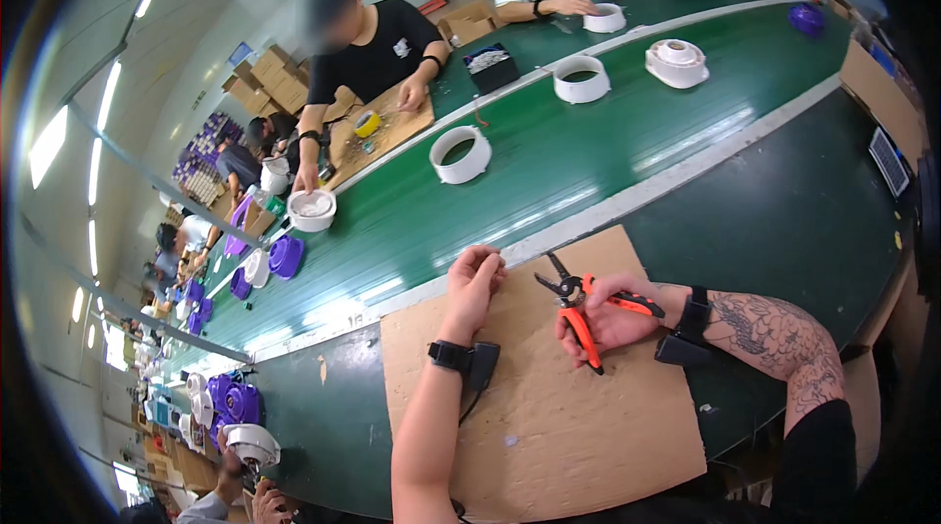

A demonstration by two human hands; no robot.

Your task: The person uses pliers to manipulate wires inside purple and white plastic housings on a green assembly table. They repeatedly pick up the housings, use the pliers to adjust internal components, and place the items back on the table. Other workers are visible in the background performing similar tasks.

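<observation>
My right hand (619, 311) is closed around a pair of wire strippers (580, 326) with red and black handles. Their dark jaws point away from me, spread apart, above a brown cardboard sheet (559, 436). To the left, my left hand (475, 287) hovers by the sheet's far edge with its fingers curled in and the thumb against them. Whatever may be between those fingers is hidden. A dark band with a small black box sits on each of my wrists.
Beyond the cardboard runs a green conveyor belt (392, 259) carrying white rings (461, 154), a white round housing (676, 63) and purple parts (285, 257). Across it, a person in black touches another white housing (312, 211). At lower left, someone's hands work beside purple housings (235, 401).
</observation>
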